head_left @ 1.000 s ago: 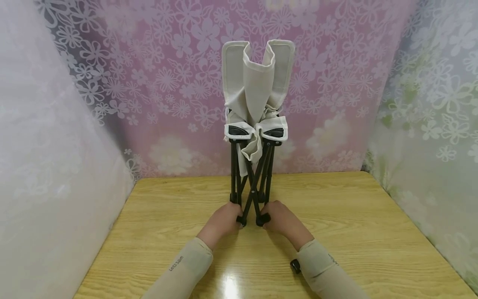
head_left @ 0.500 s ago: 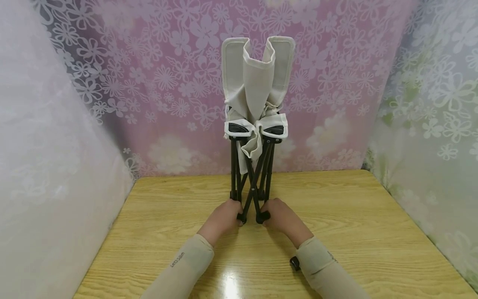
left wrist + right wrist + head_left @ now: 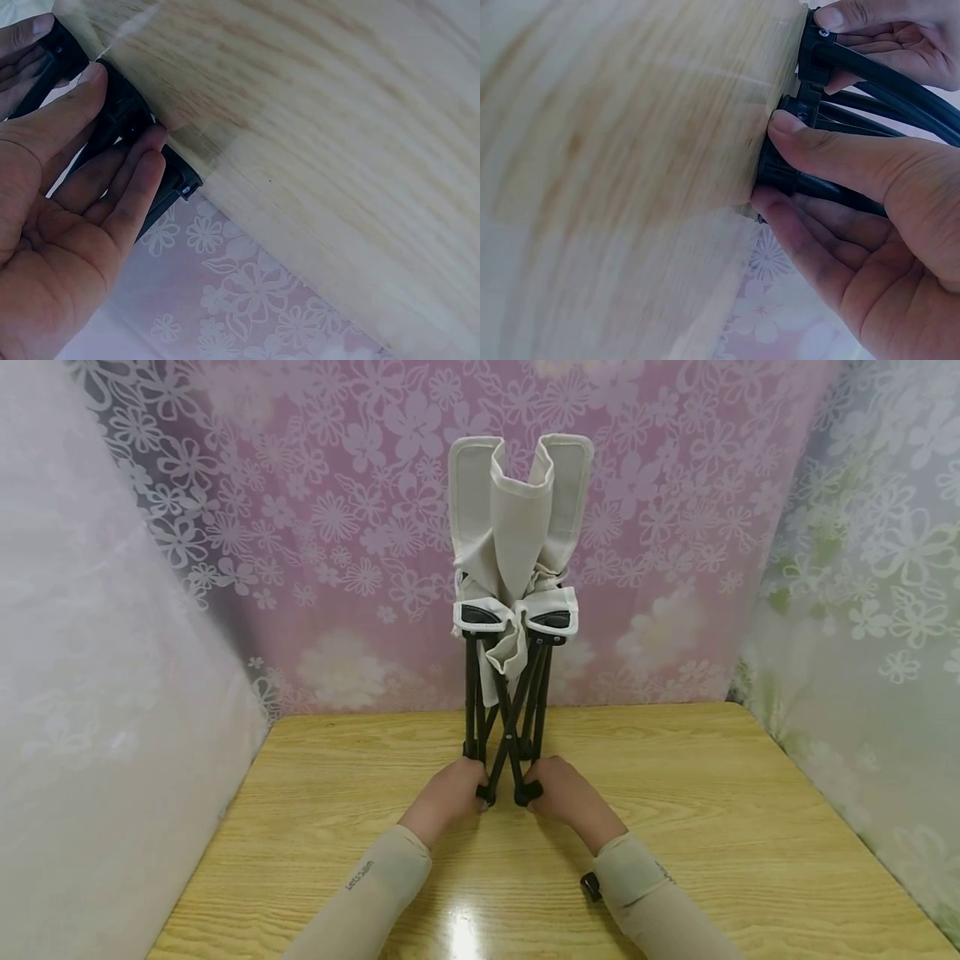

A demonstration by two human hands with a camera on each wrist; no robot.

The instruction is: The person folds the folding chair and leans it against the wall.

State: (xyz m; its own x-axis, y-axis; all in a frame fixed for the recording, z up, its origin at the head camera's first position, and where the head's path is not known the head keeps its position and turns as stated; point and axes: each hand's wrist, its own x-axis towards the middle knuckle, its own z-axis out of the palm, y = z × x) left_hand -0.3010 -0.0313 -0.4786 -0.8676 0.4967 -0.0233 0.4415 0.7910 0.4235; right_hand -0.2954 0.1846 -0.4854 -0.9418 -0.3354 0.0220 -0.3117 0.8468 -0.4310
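A folding chair [image 3: 521, 531] with cream fabric and crossed black legs stands upright and folded in the middle of the table. My left hand [image 3: 448, 789] grips the left front foot, and my right hand [image 3: 566, 793] grips the right front foot. In the left wrist view, thumb and fingers of the left hand [image 3: 67, 217] lie on either side of a black plastic foot [image 3: 124, 105]. The right wrist view has the right hand [image 3: 889, 217] pinching its own foot [image 3: 776, 169] close to the tabletop. The chair's rear feet are partly hidden behind the legs and hands.
The wooden table [image 3: 337, 743] backs onto a pink flowered curtain [image 3: 337, 527]. Pale sheeting hangs at the left [image 3: 112, 693] and a flowered curtain [image 3: 885, 652] at the right. A small black object [image 3: 591, 887] is beside the right sleeve.
Both hands keep their grip on the front feet. The chair shows almost no movement; the whole view has shifted only slightly.
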